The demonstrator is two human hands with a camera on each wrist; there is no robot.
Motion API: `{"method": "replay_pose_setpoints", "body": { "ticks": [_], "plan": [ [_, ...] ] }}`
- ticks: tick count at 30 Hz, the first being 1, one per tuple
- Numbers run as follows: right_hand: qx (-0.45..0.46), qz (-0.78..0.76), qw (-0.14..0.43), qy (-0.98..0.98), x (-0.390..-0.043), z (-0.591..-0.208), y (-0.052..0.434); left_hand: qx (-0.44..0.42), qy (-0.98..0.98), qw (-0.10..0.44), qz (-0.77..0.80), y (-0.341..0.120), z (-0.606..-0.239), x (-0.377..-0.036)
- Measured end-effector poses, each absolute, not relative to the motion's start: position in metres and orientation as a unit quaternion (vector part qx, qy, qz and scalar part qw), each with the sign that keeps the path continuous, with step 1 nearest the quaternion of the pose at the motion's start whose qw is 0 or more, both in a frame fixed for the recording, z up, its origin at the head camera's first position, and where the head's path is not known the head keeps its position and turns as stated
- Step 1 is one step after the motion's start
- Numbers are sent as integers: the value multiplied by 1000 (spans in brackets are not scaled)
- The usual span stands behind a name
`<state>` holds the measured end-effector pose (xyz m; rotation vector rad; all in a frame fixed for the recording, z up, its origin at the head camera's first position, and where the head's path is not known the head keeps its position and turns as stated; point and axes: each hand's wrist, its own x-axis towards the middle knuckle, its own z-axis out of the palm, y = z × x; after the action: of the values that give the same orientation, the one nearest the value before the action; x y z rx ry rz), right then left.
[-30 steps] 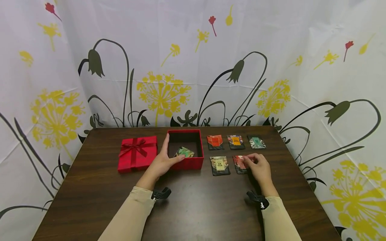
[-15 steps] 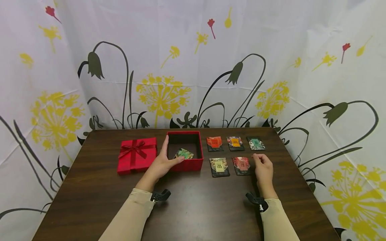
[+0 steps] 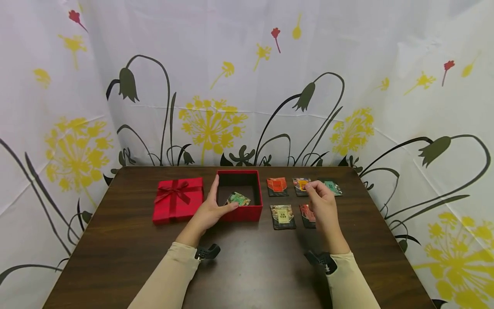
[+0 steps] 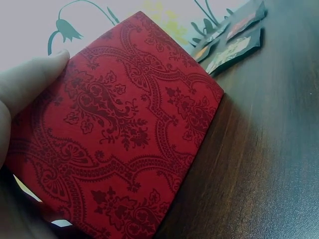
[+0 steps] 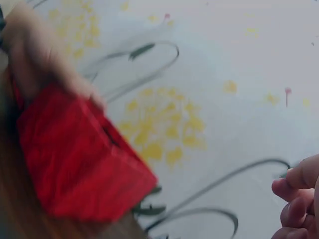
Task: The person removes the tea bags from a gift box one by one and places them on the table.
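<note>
My left hand (image 3: 210,211) holds the near left corner of a red gift box (image 3: 248,213), its thumb at the front rim and fingers along the left side. The left wrist view shows the box's patterned red wall (image 4: 109,114) up close. Inside the open box lies a green sachet (image 3: 238,198). My right hand (image 3: 323,208) hovers above the sachets at the right, fingers curled and thumb against the index finger, with nothing visible between them. It partly covers a red sachet (image 3: 307,215) and an orange-labelled sachet (image 3: 299,186); behind it lies a teal-labelled sachet (image 3: 333,187).
A red lid (image 3: 179,201) with a ribbon bow lies left of the box. Between box and right hand are an orange-red sachet (image 3: 277,187) and a cream-labelled sachet (image 3: 283,216). A flower-printed curtain (image 3: 247,86) hangs behind the dark wooden table (image 3: 247,266).
My right hand has left the red sachet, drawing right, then lifting and moving back leftward over the sachets. The left hand stays at the box. The sachets have not visibly moved.
</note>
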<state>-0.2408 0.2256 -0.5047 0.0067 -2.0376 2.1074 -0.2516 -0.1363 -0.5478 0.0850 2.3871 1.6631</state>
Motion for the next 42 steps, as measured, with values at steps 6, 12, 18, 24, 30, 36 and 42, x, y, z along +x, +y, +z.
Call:
{"method": "replay_pose_setpoints", "body": {
  "ticks": [6, 12, 18, 24, 30, 36, 42],
  "plan": [
    [34, 733, 76, -675, -251, -478, 196, 33, 813, 117, 569, -135, -547, -252],
    [50, 740, 52, -669, -263, -458, 172, 29, 813, 117, 570, -136, -549, -253],
    [68, 757, 21, -649, -277, -442, 148, 20, 810, 118, 574, -139, -551, -251],
    [85, 742, -19, -665, -293, -429, 122, 15, 812, 114, 572, -140, -552, -250],
    [92, 715, -37, -692, -305, -424, 102, 17, 807, 114, 579, -138, -553, -249],
    [62, 668, -55, -739, -313, -414, 86, 26, 802, 119, 585, -136, -554, -251],
    [75, 518, -191, -830, -330, -412, 73, 24, 804, 122, 581, -137, -551, -254]
  ]
}}
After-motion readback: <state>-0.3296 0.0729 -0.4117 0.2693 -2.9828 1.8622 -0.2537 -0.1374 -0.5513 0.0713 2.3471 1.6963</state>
